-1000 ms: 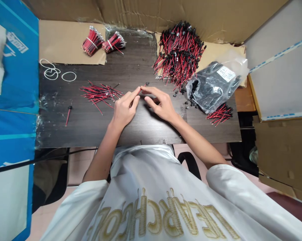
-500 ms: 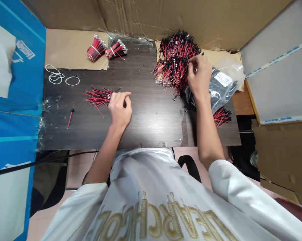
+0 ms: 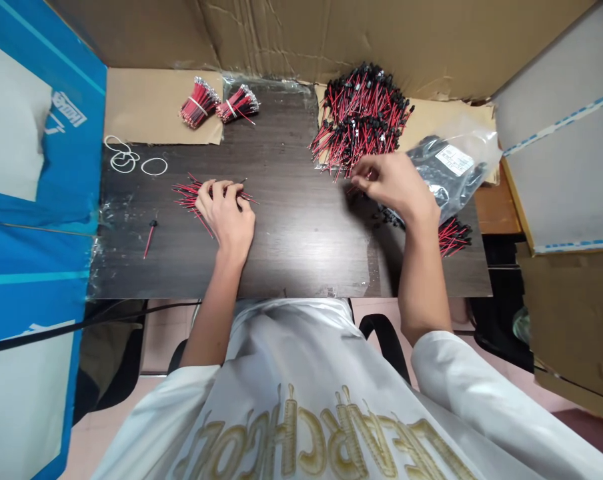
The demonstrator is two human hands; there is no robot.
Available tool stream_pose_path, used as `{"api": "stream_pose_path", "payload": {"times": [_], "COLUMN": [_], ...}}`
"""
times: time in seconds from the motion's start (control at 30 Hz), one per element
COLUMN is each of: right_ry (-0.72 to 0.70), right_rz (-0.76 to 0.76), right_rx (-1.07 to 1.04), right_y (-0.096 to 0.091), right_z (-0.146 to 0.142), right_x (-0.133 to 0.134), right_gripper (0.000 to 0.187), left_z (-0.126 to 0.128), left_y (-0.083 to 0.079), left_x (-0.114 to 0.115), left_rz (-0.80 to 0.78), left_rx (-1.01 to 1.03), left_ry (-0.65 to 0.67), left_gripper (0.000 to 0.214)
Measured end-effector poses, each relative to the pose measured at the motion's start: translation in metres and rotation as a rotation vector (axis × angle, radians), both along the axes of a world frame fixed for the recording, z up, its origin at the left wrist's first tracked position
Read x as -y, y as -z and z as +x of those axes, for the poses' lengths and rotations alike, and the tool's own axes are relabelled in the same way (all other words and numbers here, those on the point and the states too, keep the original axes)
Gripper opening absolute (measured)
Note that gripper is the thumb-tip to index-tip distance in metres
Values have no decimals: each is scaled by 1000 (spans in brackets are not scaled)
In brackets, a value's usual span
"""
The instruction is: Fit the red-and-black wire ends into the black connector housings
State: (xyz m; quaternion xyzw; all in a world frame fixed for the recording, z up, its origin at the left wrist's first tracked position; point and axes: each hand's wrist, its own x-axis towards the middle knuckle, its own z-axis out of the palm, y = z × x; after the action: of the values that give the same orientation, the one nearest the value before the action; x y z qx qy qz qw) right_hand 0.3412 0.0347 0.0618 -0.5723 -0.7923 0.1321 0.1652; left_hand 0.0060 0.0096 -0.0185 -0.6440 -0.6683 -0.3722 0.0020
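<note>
My left hand [image 3: 225, 212] lies over a loose heap of red and black wires [image 3: 186, 195] at the left of the table. Its fingers curl round the heap, and wire ends stick out on both sides. My right hand [image 3: 399, 185] is at the lower edge of a large pile of red and black wires with black connectors [image 3: 366, 110]. Thumb and forefinger are pinched together there; what lies between them is too small to make out.
Two banded wire bundles [image 3: 199, 103] lie on cardboard at the back left. White rubber bands [image 3: 154, 166] and a single wire [image 3: 150, 240] are at the left. A clear bag of black parts [image 3: 449, 170] and more wires [image 3: 454, 237] lie beyond my right forearm. Cardboard walls the back.
My right hand has come down and towards me from the right side of the large pile. My left hand has shifted left, its fingers now spread over and curled round the loose wires.
</note>
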Motion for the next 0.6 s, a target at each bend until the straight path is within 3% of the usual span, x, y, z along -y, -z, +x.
{"api": "stream_pose_path", "payload": {"times": [0.07,0.17,0.37,0.5,0.6], "right_ry": [-40,-22,-52,-113,-27], "right_rz": [-110,-159,-194,-130,22], "right_rx": [125,248,297,-27,-428], "right_y": [-10,-14,-7,-14,-21], "right_z": [-8,-16,-18,-5,8], "right_x": [9,16,14,12,13], "right_gripper": [16,24,25,11,9], "left_z": [3,7,5,5,4], "left_y": [-8,-15,-10,-6,-5], "left_x": [3,5,1,0,-1], "left_rz": [-87,-152,-134,-84,-60], "left_rx": [-44,-57,-8,19,40], "left_ry": [-30,-60,-73,-71,-72], "left_gripper": [21,18,17,20,24]}}
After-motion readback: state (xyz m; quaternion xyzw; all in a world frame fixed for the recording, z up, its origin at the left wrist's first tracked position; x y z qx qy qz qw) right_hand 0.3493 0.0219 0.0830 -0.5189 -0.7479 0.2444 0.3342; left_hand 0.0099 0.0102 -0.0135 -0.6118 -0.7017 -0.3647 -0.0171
